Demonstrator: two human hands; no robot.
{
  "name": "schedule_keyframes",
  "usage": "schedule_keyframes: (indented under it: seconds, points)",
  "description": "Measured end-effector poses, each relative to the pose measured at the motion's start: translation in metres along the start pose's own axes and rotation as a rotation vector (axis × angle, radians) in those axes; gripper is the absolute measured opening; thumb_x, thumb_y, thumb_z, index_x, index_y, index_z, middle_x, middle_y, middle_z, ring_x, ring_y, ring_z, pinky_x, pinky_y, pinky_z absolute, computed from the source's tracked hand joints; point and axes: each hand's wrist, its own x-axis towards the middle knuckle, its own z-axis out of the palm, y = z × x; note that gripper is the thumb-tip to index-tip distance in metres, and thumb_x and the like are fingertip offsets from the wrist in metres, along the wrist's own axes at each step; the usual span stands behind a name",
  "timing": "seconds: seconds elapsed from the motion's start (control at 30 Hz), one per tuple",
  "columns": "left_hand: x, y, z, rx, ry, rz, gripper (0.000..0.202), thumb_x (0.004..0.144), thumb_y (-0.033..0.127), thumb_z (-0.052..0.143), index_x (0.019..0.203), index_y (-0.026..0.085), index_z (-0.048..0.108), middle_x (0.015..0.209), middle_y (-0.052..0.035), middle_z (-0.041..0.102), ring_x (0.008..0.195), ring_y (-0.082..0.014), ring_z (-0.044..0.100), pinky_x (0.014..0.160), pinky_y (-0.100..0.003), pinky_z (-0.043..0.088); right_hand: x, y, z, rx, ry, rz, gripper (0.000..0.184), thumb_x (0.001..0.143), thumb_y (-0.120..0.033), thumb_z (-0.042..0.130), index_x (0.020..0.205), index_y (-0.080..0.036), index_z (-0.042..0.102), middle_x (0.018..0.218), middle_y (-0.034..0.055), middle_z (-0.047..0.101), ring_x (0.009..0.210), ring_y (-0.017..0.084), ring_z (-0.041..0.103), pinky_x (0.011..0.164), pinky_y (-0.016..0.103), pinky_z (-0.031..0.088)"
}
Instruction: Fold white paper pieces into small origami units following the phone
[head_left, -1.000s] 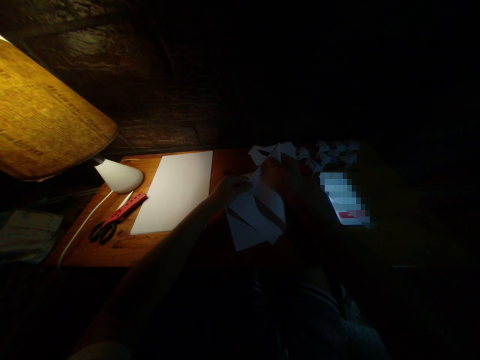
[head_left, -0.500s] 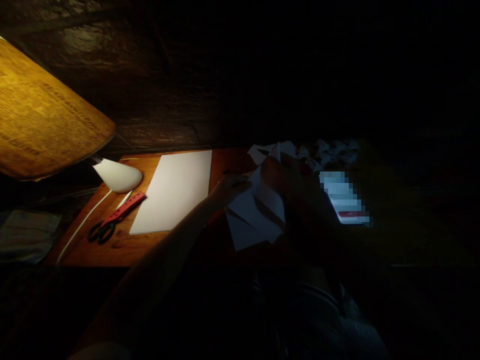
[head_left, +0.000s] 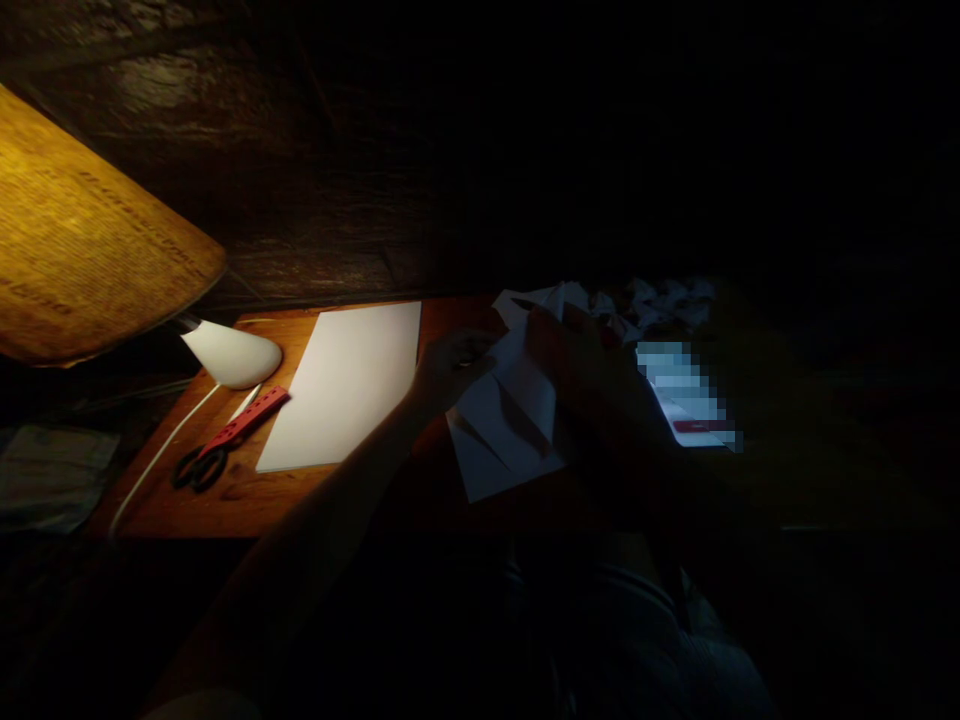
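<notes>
A partly folded sheet of white paper [head_left: 510, 415] stands between my hands over the dim middle of the wooden table. My left hand [head_left: 454, 365] is closed on its left edge, thumb and fingers pinched together. Gripping the paper's upper right side is my right hand [head_left: 562, 345], mostly in shadow with its fingers bent. Creases and flaps show across the paper, and its lower corner points toward me. Just behind it lies another folded white paper piece [head_left: 514, 305].
A stack of white paper [head_left: 345, 385] lies left, beside scissors in a red sheath [head_left: 240, 430]. A lamp base [head_left: 236, 357] with a glowing shade [head_left: 97, 240] stands far left. Several folded paper shapes [head_left: 652, 305] sit at the back; a lit phone [head_left: 686, 395] lies right.
My left hand has shifted slightly up along the paper's edge and its fingers have curled more. The right flap of the paper has moved a little inward. My right hand still holds the top.
</notes>
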Motion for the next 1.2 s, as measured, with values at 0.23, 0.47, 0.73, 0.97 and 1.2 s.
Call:
schedule_keyframes:
  seconds: [0.23,0.47,0.73,0.97,1.2]
  points:
    - [-0.002,0.002,0.000,0.019,0.059,-0.003,0.039,0.076,0.029,0.080,0.112,0.016,0.079,0.095,-0.0078,0.081,0.081,-0.0178,0.075,0.073,-0.028,0.060,-0.014,-0.023,0.003,0.056,0.030,0.070,0.022,0.093,-0.028,0.061,0.074,-0.023,0.050,0.070,-0.0028,0.051,0.061,0.011,0.047,0.058,0.026,0.042]
    - [-0.001,0.000,0.002,0.016,0.061,0.014,0.035,0.076,0.028,0.080,0.109,0.016,0.082,0.104,-0.0093,0.084,0.092,-0.0218,0.078,0.083,-0.033,0.064,-0.011,-0.019,0.002,0.040,0.056,0.043,0.025,0.092,-0.031,0.064,0.073,-0.024,0.049,0.067,-0.0028,0.050,0.062,0.012,0.049,0.057,0.026,0.043]
    - [-0.002,0.000,0.003,0.040,0.066,0.053,0.032,0.078,0.029,0.079,0.108,0.017,0.082,0.103,-0.0083,0.084,0.092,-0.0212,0.078,0.083,-0.032,0.063,-0.010,-0.016,0.002,0.021,0.093,0.025,0.025,0.089,-0.038,0.066,0.075,-0.023,0.052,0.069,-0.0031,0.052,0.059,0.011,0.047,0.055,0.026,0.038]
    - [-0.004,0.001,0.003,-0.014,0.064,0.039,0.038,0.075,0.033,0.082,0.110,0.015,0.080,0.102,-0.0099,0.082,0.089,-0.0204,0.077,0.079,-0.031,0.062,-0.005,-0.007,0.003,0.064,0.064,0.001,0.024,0.091,-0.037,0.062,0.076,-0.025,0.048,0.072,-0.0026,0.051,0.064,0.013,0.050,0.061,0.029,0.042]
    - [-0.003,0.002,0.003,-0.043,0.082,0.044,0.037,0.072,0.031,0.083,0.105,0.014,0.080,0.100,-0.0099,0.083,0.091,-0.0212,0.078,0.082,-0.033,0.063,-0.010,-0.016,0.002,-0.008,0.086,0.000,0.024,0.092,-0.036,0.064,0.076,-0.025,0.051,0.071,-0.0012,0.053,0.064,0.014,0.051,0.059,0.028,0.042]
